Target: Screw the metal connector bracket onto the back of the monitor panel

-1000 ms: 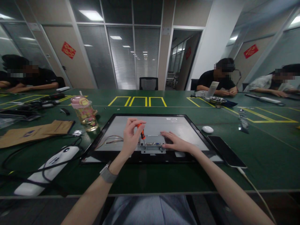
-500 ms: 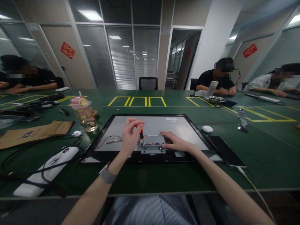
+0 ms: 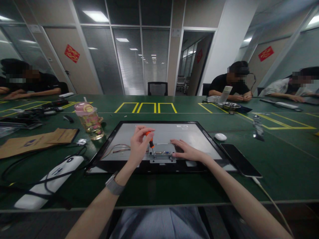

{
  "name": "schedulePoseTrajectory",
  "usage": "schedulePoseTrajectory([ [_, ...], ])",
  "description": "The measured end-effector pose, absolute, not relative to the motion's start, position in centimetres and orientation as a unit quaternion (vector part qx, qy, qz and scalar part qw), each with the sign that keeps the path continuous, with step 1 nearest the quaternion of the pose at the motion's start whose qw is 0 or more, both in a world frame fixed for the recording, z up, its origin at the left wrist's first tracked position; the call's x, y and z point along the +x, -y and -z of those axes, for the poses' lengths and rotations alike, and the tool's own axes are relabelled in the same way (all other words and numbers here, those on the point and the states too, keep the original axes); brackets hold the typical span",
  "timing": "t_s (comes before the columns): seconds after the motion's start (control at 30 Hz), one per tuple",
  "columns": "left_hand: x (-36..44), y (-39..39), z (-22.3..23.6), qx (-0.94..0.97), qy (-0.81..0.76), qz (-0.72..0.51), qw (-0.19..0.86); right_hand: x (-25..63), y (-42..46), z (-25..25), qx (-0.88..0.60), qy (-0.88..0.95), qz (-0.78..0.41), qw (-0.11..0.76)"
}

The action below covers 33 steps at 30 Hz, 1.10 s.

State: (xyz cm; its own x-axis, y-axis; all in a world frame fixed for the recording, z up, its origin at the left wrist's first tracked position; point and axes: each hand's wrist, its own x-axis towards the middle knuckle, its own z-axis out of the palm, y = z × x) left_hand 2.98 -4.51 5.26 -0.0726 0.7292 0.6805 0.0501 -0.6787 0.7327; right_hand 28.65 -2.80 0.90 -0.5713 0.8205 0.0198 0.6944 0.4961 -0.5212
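Observation:
A flat display panel [image 3: 159, 136] with a black frame lies face down on the green table. Near its front edge is a metal bracket [image 3: 162, 159] with connector ports. My left hand [image 3: 139, 142] grips an orange and black screwdriver [image 3: 151, 141] between thumb and fingers; its shaft points down at the bracket's left part. Whether the tip sits in a screw is too small to tell. My right hand [image 3: 185, 150] rests with fingers spread at the bracket's right side, holding nothing. Thin cables [image 3: 117, 148] run across the panel's left part toward the bracket.
Left of the panel are a pink-lidded bottle [image 3: 89, 121], a brown paper envelope [image 3: 37, 141] and a white power strip [image 3: 50, 182] with black cords. At right lie a phone [image 3: 240, 161] with its cable and a white mouse-like object [image 3: 220, 137]. Other people sit across the table.
The screwdriver's handle has turned or tilted slightly in my left hand, whose fingers have shifted a little. My right hand and the panel stay in place.

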Motion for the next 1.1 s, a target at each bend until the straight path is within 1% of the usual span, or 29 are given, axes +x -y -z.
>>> schedulePoseTrajectory([
  [0.1,3.0,4.5,-5.2,0.629,-0.329,-0.659,0.247,28.6,2.8,-1.0,-0.444,0.855,-0.235,0.133],
  [0.3,2.9,4.0,-4.7,0.602,-0.287,-0.661,0.344,28.6,2.9,-1.1,-0.444,0.857,-0.231,0.125],
  [0.47,3.0,3.7,-4.5,0.597,-0.282,-0.657,0.364,28.6,2.8,-0.9,-0.441,0.857,-0.232,0.131],
  [0.53,2.9,3.6,-4.5,0.605,-0.299,-0.649,0.352,28.6,2.8,-1.0,-0.440,0.857,-0.234,0.132],
  [0.73,2.8,3.6,-4.8,0.615,-0.337,-0.663,0.263,28.5,2.9,-1.1,-0.450,0.852,-0.235,0.127],
  [0.8,2.7,3.8,-5.1,0.616,-0.341,-0.662,0.258,28.6,2.9,-1.1,-0.447,0.854,-0.235,0.128],
  [0.97,2.4,4.2,-5.7,0.639,-0.326,-0.637,0.283,28.7,2.8,-1.0,-0.442,0.856,-0.233,0.133],
  [1.1,2.4,4.1,-5.7,0.662,-0.334,-0.625,0.244,28.6,2.8,-1.0,-0.444,0.855,-0.234,0.132],
])
